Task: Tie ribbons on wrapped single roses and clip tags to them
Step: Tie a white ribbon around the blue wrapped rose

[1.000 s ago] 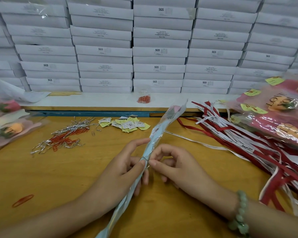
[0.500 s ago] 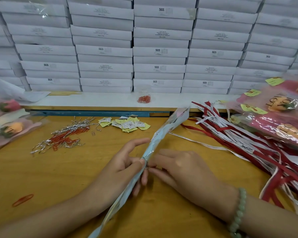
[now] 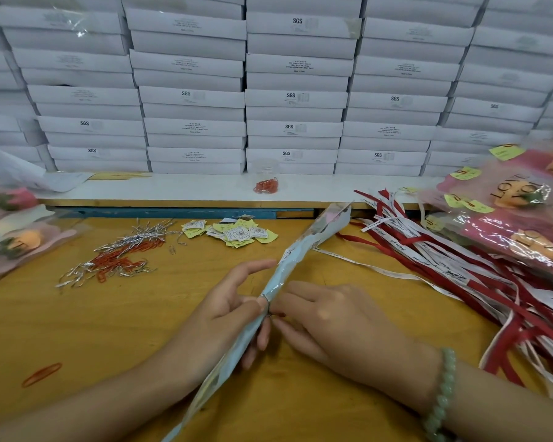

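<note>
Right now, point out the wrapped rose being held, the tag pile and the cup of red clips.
wrapped rose (image 3: pixel 292 256): head view, upper part of the pale sleeve.
tag pile (image 3: pixel 237 233): head view, middle of the heap.
cup of red clips (image 3: pixel 266 172): head view, clear wall above the clips.

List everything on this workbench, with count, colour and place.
wrapped rose: one, pale blue, centre
silver tie: one, round its wrap
ribbons: many, red and white, right
tags: pile, yellow and white, far centre
clips and wires: pile, red and silver, left
loose clip: one, red, near left
finished roses: several, pink, far right
more roses: few, pink, far left
boxes: many, white, stacked behind
left hand: grips the wrapped rose
right hand: fingers at the silver tie
</note>
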Action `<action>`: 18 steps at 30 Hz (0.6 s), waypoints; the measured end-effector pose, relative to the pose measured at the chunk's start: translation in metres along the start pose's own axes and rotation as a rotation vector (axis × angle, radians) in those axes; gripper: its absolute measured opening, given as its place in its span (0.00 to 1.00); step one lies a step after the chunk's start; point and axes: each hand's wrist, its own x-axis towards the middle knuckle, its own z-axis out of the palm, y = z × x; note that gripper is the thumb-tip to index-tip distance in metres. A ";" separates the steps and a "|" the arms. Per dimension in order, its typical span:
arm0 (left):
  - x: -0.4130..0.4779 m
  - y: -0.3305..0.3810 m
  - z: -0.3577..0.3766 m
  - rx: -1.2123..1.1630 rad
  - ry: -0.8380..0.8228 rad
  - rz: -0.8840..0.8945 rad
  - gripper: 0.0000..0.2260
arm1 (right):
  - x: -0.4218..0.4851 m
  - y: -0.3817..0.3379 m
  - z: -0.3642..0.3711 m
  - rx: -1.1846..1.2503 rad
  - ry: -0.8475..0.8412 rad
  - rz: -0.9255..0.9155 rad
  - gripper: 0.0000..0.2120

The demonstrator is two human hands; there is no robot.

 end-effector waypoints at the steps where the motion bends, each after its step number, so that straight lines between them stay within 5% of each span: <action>1: 0.000 0.000 0.000 -0.007 0.000 -0.002 0.19 | 0.000 0.000 -0.001 -0.002 -0.006 -0.006 0.15; 11: -0.001 0.000 0.001 0.026 -0.024 -0.005 0.18 | 0.000 0.000 0.001 0.039 -0.034 -0.006 0.12; 15: -0.002 0.000 0.004 0.104 0.024 0.043 0.17 | 0.003 -0.001 0.006 0.392 -0.012 0.226 0.06; 18: -0.002 -0.001 0.006 0.184 0.058 0.068 0.20 | 0.006 -0.002 0.006 0.874 0.005 0.458 0.08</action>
